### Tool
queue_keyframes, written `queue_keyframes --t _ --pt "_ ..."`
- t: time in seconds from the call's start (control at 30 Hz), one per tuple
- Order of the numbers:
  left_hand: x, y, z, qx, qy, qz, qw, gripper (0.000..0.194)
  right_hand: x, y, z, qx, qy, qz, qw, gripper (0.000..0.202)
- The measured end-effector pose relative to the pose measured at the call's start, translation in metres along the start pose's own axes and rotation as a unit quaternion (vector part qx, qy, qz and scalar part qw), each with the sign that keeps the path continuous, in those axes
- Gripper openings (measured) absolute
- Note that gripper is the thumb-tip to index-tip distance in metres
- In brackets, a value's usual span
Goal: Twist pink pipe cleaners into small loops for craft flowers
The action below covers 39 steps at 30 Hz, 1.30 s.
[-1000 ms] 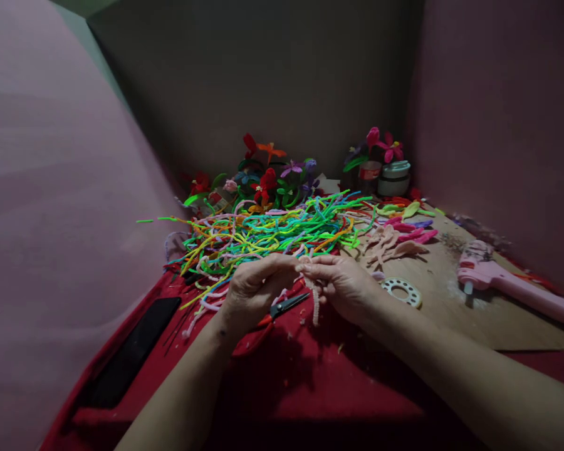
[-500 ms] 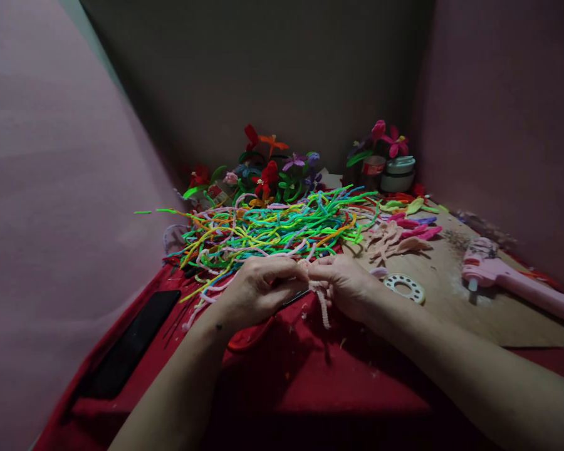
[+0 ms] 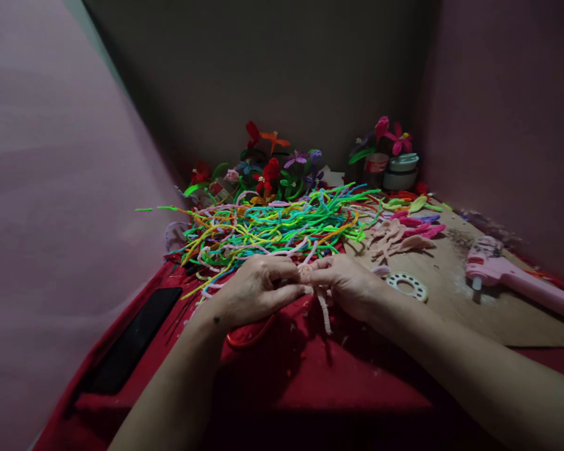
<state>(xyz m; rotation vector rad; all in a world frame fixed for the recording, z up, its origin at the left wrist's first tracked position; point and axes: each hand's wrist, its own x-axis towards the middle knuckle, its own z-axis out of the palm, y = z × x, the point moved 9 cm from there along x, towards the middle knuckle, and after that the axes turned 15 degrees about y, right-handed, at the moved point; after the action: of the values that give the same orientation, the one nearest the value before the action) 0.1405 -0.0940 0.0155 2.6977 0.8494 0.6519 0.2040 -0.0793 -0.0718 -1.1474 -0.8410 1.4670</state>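
Between my two hands is a pale pink pipe cleaner (image 3: 324,311), one end of it hanging down below my fingers. My left hand (image 3: 263,287) pinches its bunched part from the left, thumb and forefinger closed. From the right, my right hand (image 3: 345,282) pinches the same piece, fingertips close to those of the left. My fingers cover much of the bunched part. Under my left wrist lies a red loop-shaped handle (image 3: 249,335), partly hidden. Just beyond my hands spreads a heap of coloured pipe cleaners (image 3: 272,228).
A black phone (image 3: 134,341) lies at the left. On the cardboard (image 3: 451,307) at the right are a pink glue gun (image 3: 512,279), a white ring with holes (image 3: 407,286) and beige petal shapes (image 3: 392,240). Pipe-cleaner flowers (image 3: 267,175) and a lidded jar (image 3: 401,172) stand at the back.
Both hands stay together on the pale pink pipe cleaner, with small shifts of the fingers. A dark thin tool seen near my left fingertips before is now hidden. The view has shifted slightly.
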Motion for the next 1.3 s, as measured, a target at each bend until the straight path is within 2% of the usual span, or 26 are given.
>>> queue_keyframes --t 0.1,0.3,0.53,0.67,0.77,0.9,1.0,1.17,1.23,1.3 --pt "-0.001 0.0 0.004 0.016 -0.011 -0.002 1.0 0.018 0.0 -0.002 0.0 -0.034 -0.001 -0.031 0.999 0.013" --pt "-0.001 0.0 0.008 0.029 -0.012 0.017 0.999 0.017 -0.001 -0.007 -0.005 -0.086 0.039 -0.073 0.993 0.017" --pt "-0.002 0.002 0.015 0.009 -0.012 0.046 0.999 0.02 -0.006 -0.003 0.001 -0.127 0.014 -0.05 0.991 0.024" --pt "-0.003 0.002 0.02 0.039 -0.017 0.055 0.998 0.02 -0.01 -0.004 0.006 -0.126 0.001 -0.045 0.991 0.023" --pt "-0.004 0.002 0.023 0.079 -0.015 0.055 0.995 0.018 -0.008 -0.002 0.003 -0.096 0.019 -0.03 0.995 0.017" --pt "-0.004 0.009 0.02 0.093 0.021 0.064 0.993 0.019 -0.002 -0.002 -0.004 -0.056 0.046 -0.033 0.997 0.012" --pt "-0.001 0.009 0.009 0.039 0.063 0.05 0.996 0.013 0.001 -0.007 -0.009 -0.013 0.061 -0.054 0.997 0.014" --pt "0.005 -0.011 -0.008 -0.139 0.108 -0.046 0.983 0.007 -0.001 -0.011 -0.008 0.051 0.06 -0.039 0.996 0.021" --pt "0.006 -0.016 -0.009 -0.166 0.116 -0.062 0.977 0.01 -0.002 -0.012 -0.007 0.058 0.058 -0.035 0.996 0.023" --pt "0.007 -0.015 -0.004 -0.145 0.114 -0.05 0.982 0.009 -0.002 -0.011 -0.007 0.056 0.058 -0.035 0.996 0.025"
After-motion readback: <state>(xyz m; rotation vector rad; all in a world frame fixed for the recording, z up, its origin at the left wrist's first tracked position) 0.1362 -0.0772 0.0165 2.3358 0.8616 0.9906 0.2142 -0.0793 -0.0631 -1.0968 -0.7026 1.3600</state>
